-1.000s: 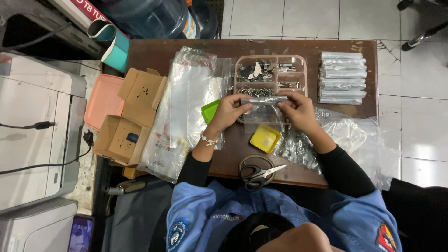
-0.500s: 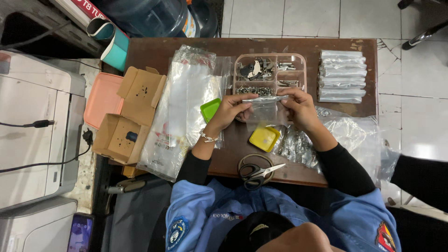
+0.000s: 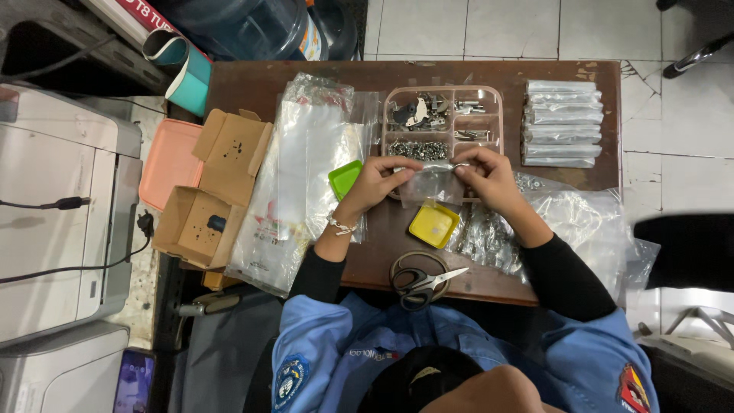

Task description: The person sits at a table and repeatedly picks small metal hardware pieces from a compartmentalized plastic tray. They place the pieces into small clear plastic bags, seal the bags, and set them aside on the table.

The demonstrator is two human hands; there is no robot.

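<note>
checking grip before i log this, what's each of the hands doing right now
Left hand: closed, pinching the small clear bag.
Right hand: closed, pinching the same bag's other top corner.

I see a dark, matt wooden worktop (image 3: 290, 80), worn at the upper right of the frame. My hands (image 3: 428, 177) pinch a clear, glossy plastic bag (image 3: 430, 183). The pink plastic tray (image 3: 443, 93) holds shiny metal parts. The boxes (image 3: 206, 191) at left are matt brown cardboard.
</note>
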